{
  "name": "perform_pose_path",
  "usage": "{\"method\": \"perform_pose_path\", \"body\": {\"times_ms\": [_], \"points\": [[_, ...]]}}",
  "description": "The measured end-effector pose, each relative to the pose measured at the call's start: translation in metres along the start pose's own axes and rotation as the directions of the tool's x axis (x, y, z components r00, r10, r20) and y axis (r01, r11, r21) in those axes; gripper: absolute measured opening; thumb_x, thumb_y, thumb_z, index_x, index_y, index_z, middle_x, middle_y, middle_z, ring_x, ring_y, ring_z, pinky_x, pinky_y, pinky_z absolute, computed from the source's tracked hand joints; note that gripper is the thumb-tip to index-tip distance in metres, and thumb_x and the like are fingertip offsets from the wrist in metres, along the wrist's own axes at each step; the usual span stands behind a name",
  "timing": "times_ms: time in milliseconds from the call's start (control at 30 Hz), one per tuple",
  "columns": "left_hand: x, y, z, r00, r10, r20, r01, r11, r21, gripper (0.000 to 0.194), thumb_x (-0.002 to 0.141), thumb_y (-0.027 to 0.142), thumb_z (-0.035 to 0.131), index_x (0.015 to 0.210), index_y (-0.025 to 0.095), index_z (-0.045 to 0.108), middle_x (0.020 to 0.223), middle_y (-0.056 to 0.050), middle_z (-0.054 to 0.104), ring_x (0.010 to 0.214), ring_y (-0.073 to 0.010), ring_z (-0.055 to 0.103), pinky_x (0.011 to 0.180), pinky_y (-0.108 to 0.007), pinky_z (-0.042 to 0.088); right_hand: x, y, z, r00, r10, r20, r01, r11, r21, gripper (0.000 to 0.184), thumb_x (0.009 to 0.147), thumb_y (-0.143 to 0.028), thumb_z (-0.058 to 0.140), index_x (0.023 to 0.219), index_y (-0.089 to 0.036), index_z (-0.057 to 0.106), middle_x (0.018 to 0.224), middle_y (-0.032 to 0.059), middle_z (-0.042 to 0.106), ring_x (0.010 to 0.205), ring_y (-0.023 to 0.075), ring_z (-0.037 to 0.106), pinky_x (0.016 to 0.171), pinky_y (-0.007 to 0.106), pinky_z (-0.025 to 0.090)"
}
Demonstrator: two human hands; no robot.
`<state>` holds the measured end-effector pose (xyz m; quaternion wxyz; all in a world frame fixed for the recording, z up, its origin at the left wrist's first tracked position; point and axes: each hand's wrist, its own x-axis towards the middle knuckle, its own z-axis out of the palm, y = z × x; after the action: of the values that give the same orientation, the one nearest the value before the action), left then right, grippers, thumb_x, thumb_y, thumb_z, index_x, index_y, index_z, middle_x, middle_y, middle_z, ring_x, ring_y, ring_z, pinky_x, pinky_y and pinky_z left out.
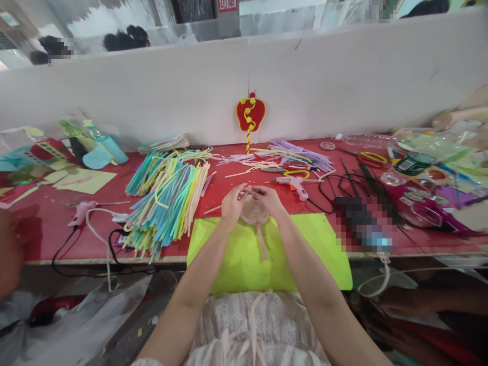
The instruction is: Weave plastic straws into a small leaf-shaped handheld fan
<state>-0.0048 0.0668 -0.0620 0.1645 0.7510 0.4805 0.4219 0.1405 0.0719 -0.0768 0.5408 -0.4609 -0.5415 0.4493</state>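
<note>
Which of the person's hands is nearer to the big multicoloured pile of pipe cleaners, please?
Left. The left hand is right of the pile of pipe cleaners, apart from it; the right hand is farther right, at the opposite side of the round pink fan.

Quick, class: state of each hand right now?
Left hand: closed, holding the pale pink, round, fan-shaped piece near its top.
Right hand: curled at its top; exact grip cannot be told.

A small rounded fan (254, 213) in dull pink, its face lined with curved rows, is held near its top by both hands (233, 202) — a little bright pink piece (249, 188) between the fingertips. Its straight pink handle (262, 243) points toward the person, over a lime-green sheet (312, 254).
</note>
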Motion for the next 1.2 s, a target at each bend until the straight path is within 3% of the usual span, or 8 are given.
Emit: {"method": "perform_pose_path", "body": {"times_ms": [133, 333, 567, 767, 1000, 1200], "points": [[0.001, -0.004, 0.002, 1.000, 0.016, 0.024, -0.016, 1.000, -0.018, 0.028, 0.081, 0.023, 0.051, 0.110, 0.024, 0.056, 0.102, -0.004, 0.064, 0.086, -0.0123, 0.061, 0.079, -0.025, 0.049, 0.002, 0.006, 0.000, 0.999, -0.038, 0.000, 0.038, 0.999, -0.019, 0.022, 0.062, -0.024, 0.064, 0.083, -0.018, 0.064, 0.081, 0.0032, 0.067, 0.076, 0.0150, 0.060, 0.072, 0.029, 0.046], [0.002, -0.005, 0.002, 0.998, 0.060, 0.004, -0.060, 0.997, -0.039, 0.023, 0.081, 0.019, 0.051, 0.102, 0.021, 0.060, 0.095, -0.004, 0.064, 0.085, -0.0118, 0.060, 0.079, -0.024, 0.048, -0.001, -0.003, -0.001, 0.999, -0.007, -0.032, 0.008, 0.998, 0.056, 0.025, 0.060, -0.031, 0.068, 0.082, -0.019, 0.062, 0.082, 0.0033, 0.066, 0.077, 0.0147, 0.060, 0.075, 0.029, 0.047], [0.004, -0.004, -0.001, 1.000, 0.001, -0.025, -0.003, 0.996, -0.090, 0.024, 0.080, 0.016, 0.051, 0.102, 0.020, 0.059, 0.096, -0.004, 0.065, 0.088, -0.0116, 0.061, 0.079, -0.024, 0.049, -0.005, -0.011, -0.002, 0.999, 0.037, -0.009, -0.036, 0.992, 0.119, 0.032, 0.055, -0.031, 0.072, 0.083, -0.019, 0.061, 0.084, 0.0036, 0.067, 0.081, 0.0160, 0.061, 0.080, 0.032, 0.046], [0.003, -0.004, 0.002, 0.997, -0.060, -0.042, 0.052, 0.984, -0.168, 0.023, 0.079, 0.019, 0.053, 0.101, 0.018, 0.059, 0.095, -0.005, 0.067, 0.087, -0.0113, 0.063, 0.079, -0.024, 0.050, -0.004, -0.010, -0.001, 0.998, 0.020, -0.064, -0.014, 0.996, 0.092, 0.028, 0.060, -0.038, 0.069, 0.078, -0.019, 0.062, 0.078, 0.0031, 0.066, 0.076, 0.0158, 0.060, 0.072, 0.029, 0.046], [0.002, -0.005, 0.003, 0.999, -0.025, -0.028, 0.019, 0.984, -0.177, 0.022, 0.079, 0.018, 0.052, 0.100, 0.019, 0.061, 0.098, -0.005, 0.066, 0.090, -0.0127, 0.062, 0.081, -0.027, 0.051, 0.001, -0.005, -0.002, 0.991, -0.004, -0.136, 0.020, 0.993, 0.116, 0.027, 0.056, -0.039, 0.071, 0.069, -0.019, 0.059, 0.074, 0.0011, 0.065, 0.073, 0.0148, 0.059, 0.071, 0.028, 0.045], [0.003, -0.008, 0.003, 0.997, 0.078, 0.002, -0.077, 0.991, -0.111, 0.023, 0.080, 0.018, 0.051, 0.100, 0.020, 0.062, 0.097, -0.005, 0.066, 0.090, -0.0133, 0.061, 0.083, -0.028, 0.049, -0.001, -0.006, -0.003, 0.986, 0.026, -0.163, -0.013, 0.996, 0.085, 0.029, 0.056, -0.041, 0.071, 0.071, -0.018, 0.061, 0.072, 0.0014, 0.065, 0.069, 0.0144, 0.058, 0.068, 0.027, 0.044]]}}
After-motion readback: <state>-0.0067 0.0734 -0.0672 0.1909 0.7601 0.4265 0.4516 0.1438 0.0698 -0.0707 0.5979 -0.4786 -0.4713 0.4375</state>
